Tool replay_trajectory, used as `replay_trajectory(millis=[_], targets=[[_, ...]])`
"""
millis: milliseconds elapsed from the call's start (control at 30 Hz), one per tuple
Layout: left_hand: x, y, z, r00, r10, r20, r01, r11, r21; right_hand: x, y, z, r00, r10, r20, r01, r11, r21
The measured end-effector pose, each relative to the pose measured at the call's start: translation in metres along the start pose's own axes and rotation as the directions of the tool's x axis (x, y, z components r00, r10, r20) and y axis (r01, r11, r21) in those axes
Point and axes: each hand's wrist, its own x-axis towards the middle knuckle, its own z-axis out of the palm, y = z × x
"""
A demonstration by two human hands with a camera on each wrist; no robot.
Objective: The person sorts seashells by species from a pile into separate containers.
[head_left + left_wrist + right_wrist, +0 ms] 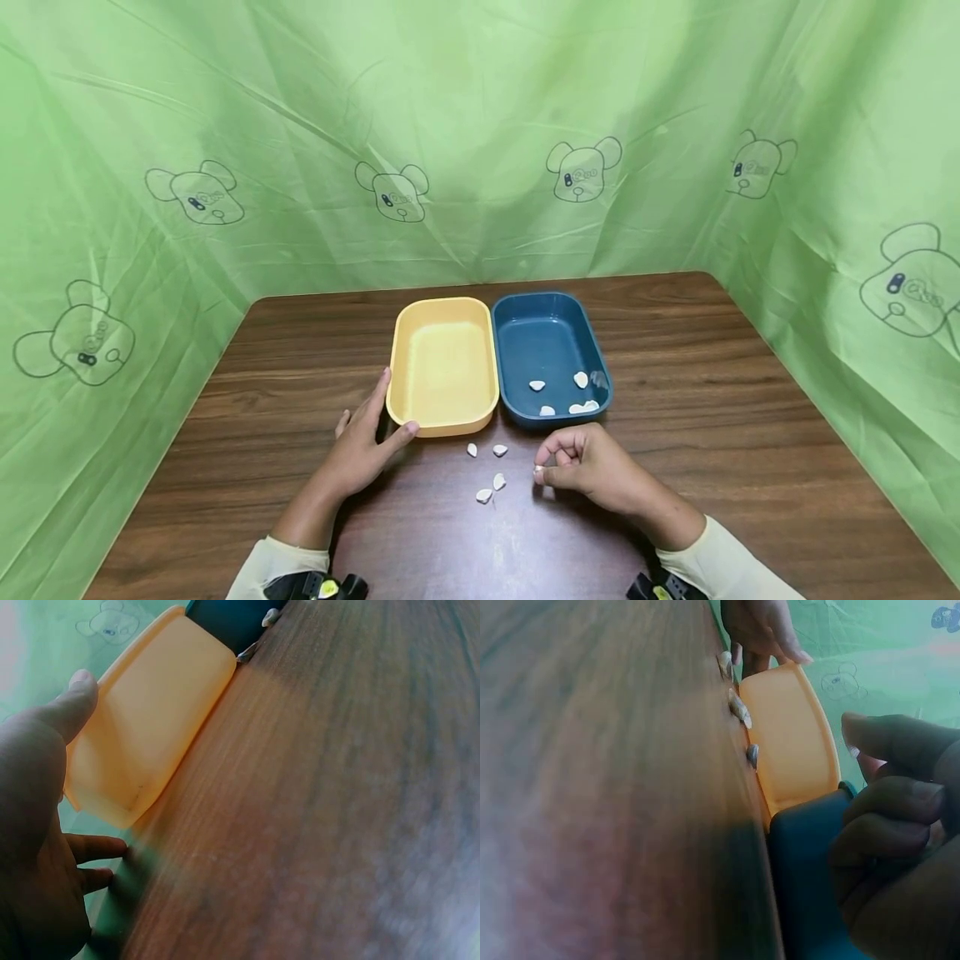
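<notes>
My left hand [363, 454] rests against the near left corner of a yellow tray [442, 431], thumb and fingers spread along its rim. Just in front of the blue tray [551, 422], my right hand [588, 467] pinches a small white garlic clove [538, 470] between thumb and forefinger, its other fingers curled in. Fingers mostly hide that clove. Between the hands, several garlic cloves lie on the table, one clove [499, 482] among them nearest the right hand. Inside the blue tray lie several more, such as a clove [581, 380] on the right.
The two trays stand side by side on a brown wood-grain table [300, 358]. In the blue tray's right side is a translucent flake [598, 379]. A green curtain [480, 108] printed with mouse-like heads hangs round the back and sides.
</notes>
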Motion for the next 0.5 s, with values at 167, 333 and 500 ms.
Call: replay_trajectory(millis=[167, 333, 500], targets=[[-0.001, 0.0, -0.001, 1.0, 0.0, -0.002, 0.0, 1.0, 0.0, 0.003, -0.008, 0.003, 1.0, -0.015, -0.008, 0.015, 1.0, -0.026], [0.0, 0.001, -0.002, 1.0, 0.003, 0.0, -0.003, 1.0, -0.003, 0.007, -0.016, 0.005, 0.999, -0.032, -0.017, 0.03, 0.997, -0.074], [-0.001, 0.001, -0.001, 1.0, -0.002, 0.007, 0.002, 1.0, 0.002, 0.015, -0.028, 0.006, 0.997, -0.068, -0.041, 0.063, 0.992, -0.107]])
